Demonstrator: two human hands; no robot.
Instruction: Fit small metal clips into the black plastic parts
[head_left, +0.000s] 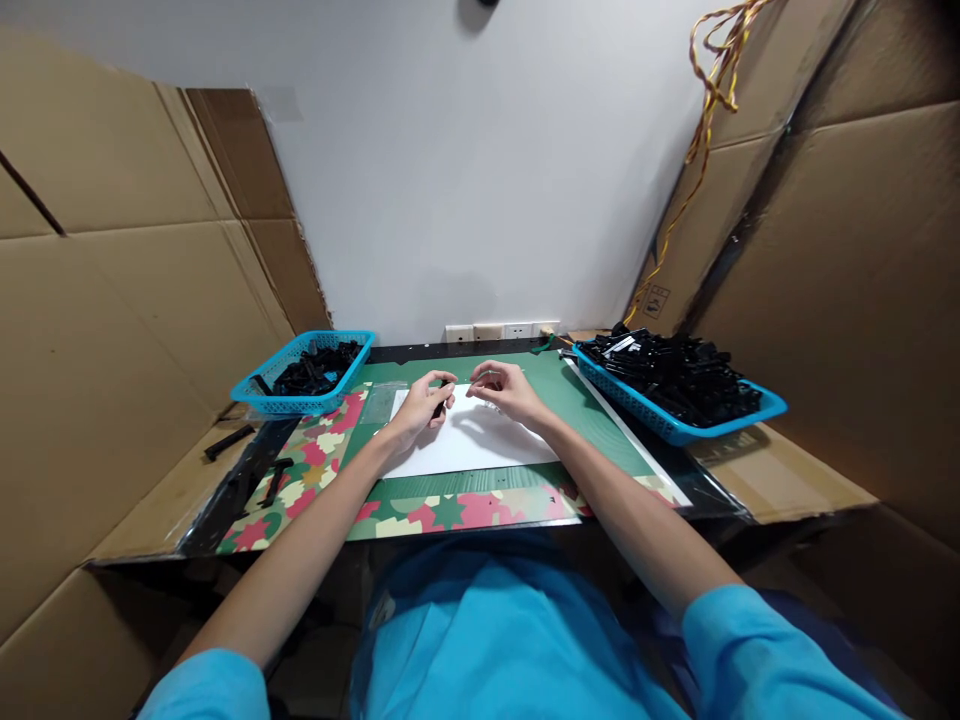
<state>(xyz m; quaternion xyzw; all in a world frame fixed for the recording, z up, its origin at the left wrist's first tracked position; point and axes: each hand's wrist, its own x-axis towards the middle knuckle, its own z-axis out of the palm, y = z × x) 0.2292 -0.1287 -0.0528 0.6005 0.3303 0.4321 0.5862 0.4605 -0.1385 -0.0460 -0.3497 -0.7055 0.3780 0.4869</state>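
Observation:
My left hand (420, 408) is closed around a small black plastic piece (439, 409), most of it covered by the fingers. Just to its right, my right hand (506, 390) is bent over with thumb and fingertips drawn together in a pinch. Whatever may sit between those fingertips is too small to make out. A gap separates the two hands. Both are over a white sheet (465, 452), which lies on a green mat (600, 430).
A blue basket (300, 404) of black parts stands at the left, and a fuller blue basket (652, 420) at the right. Loose black pieces (276, 482) lie at the left edge. Cardboard panels (847, 250) flank the table; power sockets (517, 330) line the back wall.

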